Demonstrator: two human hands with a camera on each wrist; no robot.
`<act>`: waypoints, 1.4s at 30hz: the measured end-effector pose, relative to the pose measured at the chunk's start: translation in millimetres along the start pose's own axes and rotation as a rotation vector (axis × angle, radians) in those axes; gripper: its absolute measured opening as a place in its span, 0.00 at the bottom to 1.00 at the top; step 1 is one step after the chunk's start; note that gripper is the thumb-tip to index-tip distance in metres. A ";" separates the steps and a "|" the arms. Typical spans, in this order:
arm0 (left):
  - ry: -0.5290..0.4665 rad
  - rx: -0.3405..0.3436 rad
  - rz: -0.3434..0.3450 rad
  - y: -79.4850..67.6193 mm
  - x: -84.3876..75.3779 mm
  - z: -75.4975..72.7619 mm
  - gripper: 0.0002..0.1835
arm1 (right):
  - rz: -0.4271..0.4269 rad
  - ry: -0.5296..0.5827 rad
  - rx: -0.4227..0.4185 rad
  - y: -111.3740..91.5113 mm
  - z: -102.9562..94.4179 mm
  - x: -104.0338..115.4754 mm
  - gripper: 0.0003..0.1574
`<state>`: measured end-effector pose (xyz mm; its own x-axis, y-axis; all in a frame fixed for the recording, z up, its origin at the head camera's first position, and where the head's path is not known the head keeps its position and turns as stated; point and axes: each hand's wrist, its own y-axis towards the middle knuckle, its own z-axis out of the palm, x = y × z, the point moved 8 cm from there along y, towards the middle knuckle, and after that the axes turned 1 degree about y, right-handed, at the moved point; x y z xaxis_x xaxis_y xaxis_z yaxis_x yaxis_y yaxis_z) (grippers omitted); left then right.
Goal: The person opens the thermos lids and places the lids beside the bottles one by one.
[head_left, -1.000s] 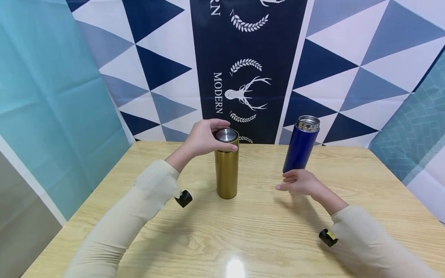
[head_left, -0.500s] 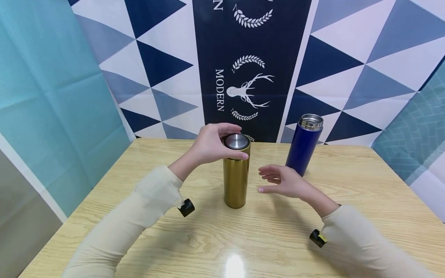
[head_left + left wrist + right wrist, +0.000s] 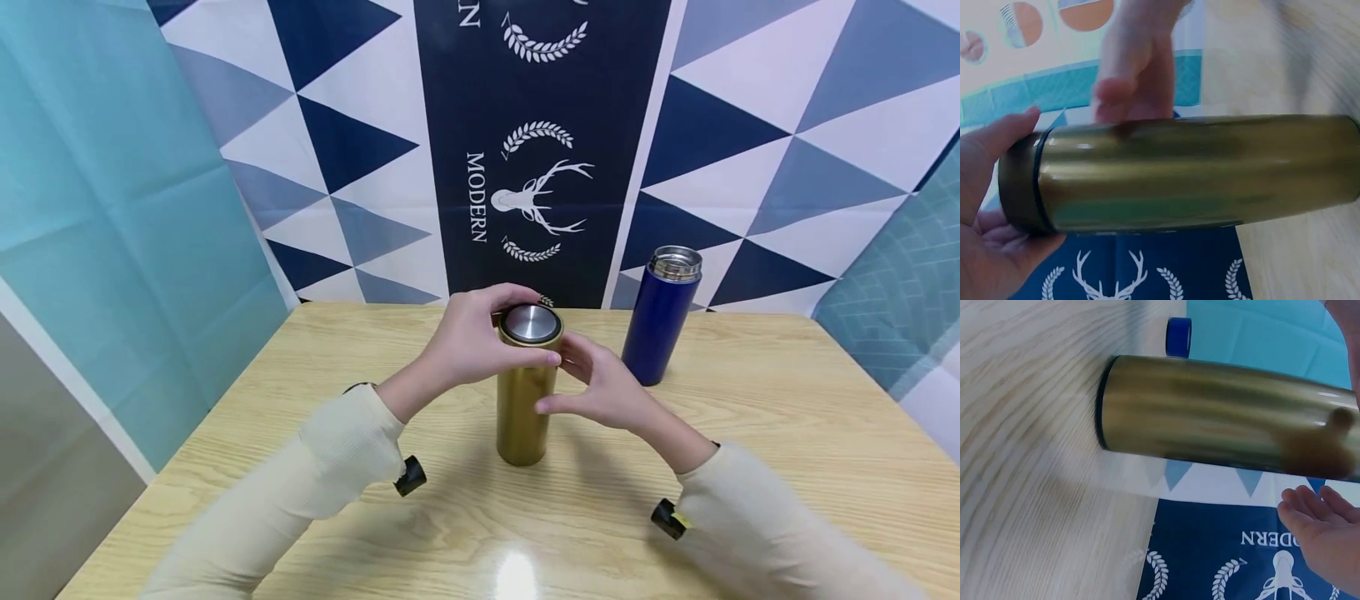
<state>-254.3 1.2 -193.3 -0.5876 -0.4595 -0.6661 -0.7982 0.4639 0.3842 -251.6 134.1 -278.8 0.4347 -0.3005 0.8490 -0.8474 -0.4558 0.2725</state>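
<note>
with the fingers (image 3: 513, 293) of the left hand (image 3: 468, 342) curled, gripping the cap (image 3: 1019, 184) of the gold flask (image 3: 522, 417) from the left, thumb along the near side. reaching round the other side with the right hand (image 3: 600, 387), fingers loosely bent and spread from the thumb. seen from the right wrist, showing a narrow gap between fingertips and gold wall; cannot tell whether touching elsewhere.

held upright between both hands, near the middle of the desk (image 3: 585, 517), topped with a round silver disc (image 3: 532, 323) in a dark rim, crossed by a black seam just below the cap. cannot tell whether resting on the wood or just clear of it.

farther out, behind the right hand and to its right: a blue flask (image 3: 660, 325), upright on the desk, well apart from the gold flask, uncapped at the silver neck. beyond the gold flask in the right wrist view: a small blue cylinder (image 3: 1179, 337).

back along both forearms: cream sleeves (image 3: 322, 450), with a small black fitting (image 3: 410, 476) near each wrist. past the desk: a backdrop (image 3: 360, 142) of white, navy and grey-blue triangles, split by a dark panel (image 3: 540, 100) with a white deer head and leaf sprigs. at far left: a teal sheet (image 3: 120, 208).
</note>
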 end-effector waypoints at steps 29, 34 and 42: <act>-0.679 0.666 0.201 24.8 39.8 34.6 0.54 | 0.019 0.241 0.220 18.0 24.1 -17.8 0.44; -0.659 0.709 0.193 30.0 37.3 36.8 0.50 | 0.033 0.216 0.252 18.0 23.4 -16.3 0.43; -0.552 0.622 0.117 36.6 45.5 31.1 0.40 | 0.023 0.222 0.245 20.2 23.8 -15.3 0.42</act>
<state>-306.2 20.9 -229.5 -0.3839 -0.0211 -0.9231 -0.4227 0.8928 0.1554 -268.1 109.6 -297.0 0.3168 -0.1355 0.9388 -0.7458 -0.6471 0.1582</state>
